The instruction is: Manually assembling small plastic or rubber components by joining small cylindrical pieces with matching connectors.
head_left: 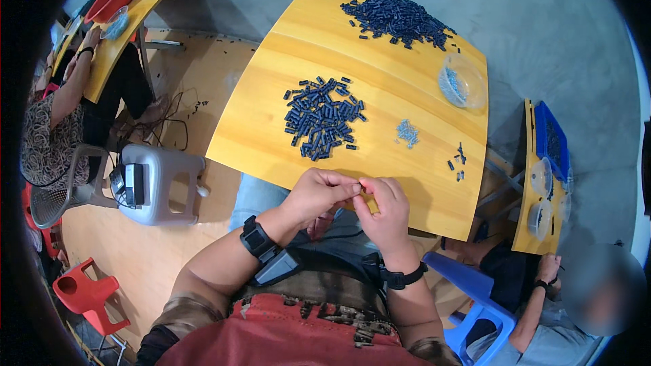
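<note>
My left hand (317, 194) and my right hand (382, 205) meet at the near edge of the yellow table (258, 115). Both are closed, fingertips pinched together, and whatever sits between them is too small or hidden to name. Beyond my left hand lies a loose pile of short dark cylindrical pieces (322, 118). Past my right hand is a little heap of tiny light-blue pieces (407, 133). Several dark pieces (458, 158) lie apart near the table's right edge.
A bigger heap of dark pieces (399, 17) covers the far end. Near it stands a clear bowl (468, 81) with light-blue bits. A grey stool (159, 186) is on the left, a blue chair (475, 305) on the right. Other people sit at tables on both sides.
</note>
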The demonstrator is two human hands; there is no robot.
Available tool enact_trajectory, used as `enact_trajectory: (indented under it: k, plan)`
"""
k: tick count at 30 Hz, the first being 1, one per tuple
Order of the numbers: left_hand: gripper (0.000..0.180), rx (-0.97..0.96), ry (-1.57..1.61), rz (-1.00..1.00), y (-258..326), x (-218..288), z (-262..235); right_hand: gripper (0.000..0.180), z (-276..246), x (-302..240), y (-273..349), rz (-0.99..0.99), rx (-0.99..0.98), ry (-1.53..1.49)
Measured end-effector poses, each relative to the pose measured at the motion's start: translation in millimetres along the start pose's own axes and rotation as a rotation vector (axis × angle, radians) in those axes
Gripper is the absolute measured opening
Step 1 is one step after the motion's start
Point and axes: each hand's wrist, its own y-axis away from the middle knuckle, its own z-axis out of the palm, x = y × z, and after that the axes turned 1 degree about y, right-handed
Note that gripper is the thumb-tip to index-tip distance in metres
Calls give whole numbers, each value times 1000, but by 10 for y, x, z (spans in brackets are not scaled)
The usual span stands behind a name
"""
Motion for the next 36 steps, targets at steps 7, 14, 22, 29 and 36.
enact_trajectory:
  k: [7,14,22,29,36]
  plan:
    - [21,-46,-39,21,43,-9,-35,20,-11,-27,27,-89,-5,67]
    - [22,-98,-32,10,36,4,-105,21,34,-101,49,-3,-21,23]
    - [17,-155,1,90,-4,-98,-153,24,69,-129,87,20,-13,29]
    - [15,-203,-18,106,1,-60,-199,25,112,-108,117,60,-44,27]
    - [13,-218,57,119,-92,-166,-259,27,112,-90,110,188,-83,-124]
